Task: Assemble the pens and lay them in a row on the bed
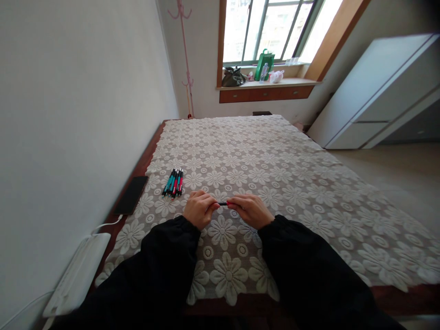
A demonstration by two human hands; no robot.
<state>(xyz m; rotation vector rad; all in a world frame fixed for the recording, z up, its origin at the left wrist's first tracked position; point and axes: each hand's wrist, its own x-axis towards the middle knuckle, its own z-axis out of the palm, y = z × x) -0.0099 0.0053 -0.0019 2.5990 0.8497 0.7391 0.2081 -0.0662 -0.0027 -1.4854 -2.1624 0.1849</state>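
Observation:
A slim pen [223, 204], black in the middle with some red by the right fingers, lies level between my two hands just above the tablecloth. My left hand [200, 207] pinches one end of it, and my right hand [250, 210] pinches the other. Both ends are hidden in my fingers. To the left of my left hand, several pens [173, 183] with teal, red and black barrels lie side by side in a bunch on the flower-patterned tablecloth [228, 270].
At the table's left edge lies a black phone [130, 195] with a white cable, near a white power strip [77, 275]. A wall runs along that side. Beyond the table are a pink coat stand [186, 59] and a window sill [285, 82] with bags and a bottle.

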